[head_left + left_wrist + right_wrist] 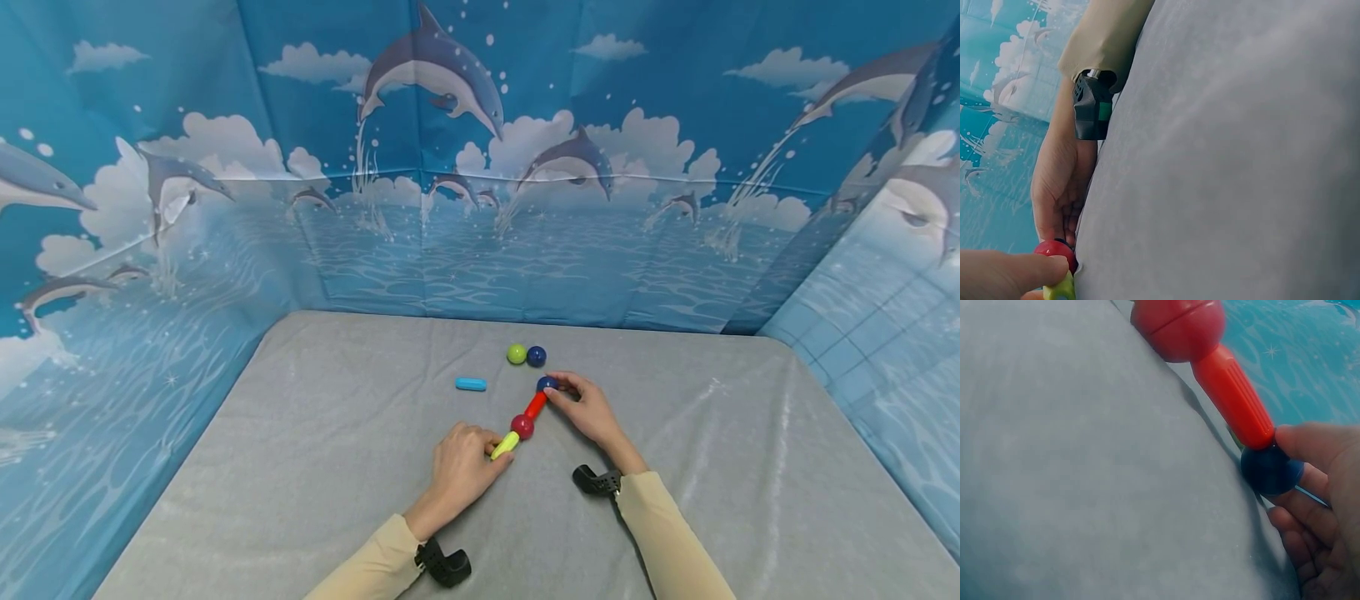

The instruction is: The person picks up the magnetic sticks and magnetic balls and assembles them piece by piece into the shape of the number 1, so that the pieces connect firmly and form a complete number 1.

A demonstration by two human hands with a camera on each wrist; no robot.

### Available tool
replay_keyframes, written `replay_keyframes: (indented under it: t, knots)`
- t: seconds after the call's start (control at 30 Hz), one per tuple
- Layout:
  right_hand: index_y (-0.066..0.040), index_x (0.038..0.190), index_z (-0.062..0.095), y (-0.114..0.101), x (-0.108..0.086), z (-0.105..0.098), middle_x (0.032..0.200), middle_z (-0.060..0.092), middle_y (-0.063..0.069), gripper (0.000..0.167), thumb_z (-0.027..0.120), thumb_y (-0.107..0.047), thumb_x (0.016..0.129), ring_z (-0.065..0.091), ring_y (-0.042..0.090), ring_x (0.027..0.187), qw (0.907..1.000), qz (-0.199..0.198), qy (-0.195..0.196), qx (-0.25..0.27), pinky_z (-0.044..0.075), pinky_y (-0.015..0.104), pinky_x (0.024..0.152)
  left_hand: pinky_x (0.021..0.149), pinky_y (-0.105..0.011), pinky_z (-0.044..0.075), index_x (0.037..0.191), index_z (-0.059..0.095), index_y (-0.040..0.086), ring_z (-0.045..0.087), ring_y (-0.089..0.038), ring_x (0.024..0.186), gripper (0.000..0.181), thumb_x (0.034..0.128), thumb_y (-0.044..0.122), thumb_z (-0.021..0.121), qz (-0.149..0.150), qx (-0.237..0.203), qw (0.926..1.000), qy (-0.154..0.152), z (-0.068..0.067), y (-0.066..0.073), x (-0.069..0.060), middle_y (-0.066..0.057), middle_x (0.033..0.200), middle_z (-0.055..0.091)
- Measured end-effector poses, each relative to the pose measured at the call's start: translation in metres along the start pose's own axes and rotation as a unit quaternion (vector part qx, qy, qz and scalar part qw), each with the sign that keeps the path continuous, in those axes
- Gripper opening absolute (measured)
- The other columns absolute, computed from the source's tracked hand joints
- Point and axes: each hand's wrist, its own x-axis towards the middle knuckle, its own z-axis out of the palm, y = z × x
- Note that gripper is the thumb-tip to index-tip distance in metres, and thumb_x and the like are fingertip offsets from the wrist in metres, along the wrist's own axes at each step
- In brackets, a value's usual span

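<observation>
Yellow-green rod (506, 445) pinched between thumb and fingers of left hand (465, 458). Dark blue ball (546, 384) gripped by thumb and fingers of right hand (591, 412); the two hands are held apart. Between them, red ball (522, 427) and red rod (536, 406) are set in one line, slanted from near left to far right above grey cloth (337, 400). Light blue rod (471, 384) is seen to the left; green ball (517, 354) and second blue ball (536, 357) are placed side by side, farther off.

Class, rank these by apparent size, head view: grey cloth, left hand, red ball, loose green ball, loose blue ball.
Grey cloth
Left hand
Red ball
Loose green ball and loose blue ball: about alike
</observation>
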Motion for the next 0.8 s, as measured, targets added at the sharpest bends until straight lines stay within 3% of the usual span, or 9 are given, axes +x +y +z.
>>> replay_keyframes:
  t: [0.8]
  knots:
    - [-0.002,0.122,0.062,0.0008,-0.0007,0.0004,0.112,0.063,0.014,0.038,0.067,-0.022,0.090,0.056,0.026,0.098,0.9998,-0.008,0.020,0.002,0.043,0.043,0.087,0.051,-0.020,0.034,0.087,0.078,0.014,0.045,-0.005,0.061,0.020,0.0764,0.031,0.080,0.004,-0.008,0.9999,0.010,0.0024,0.0018,0.0050,0.010,0.068,0.063]
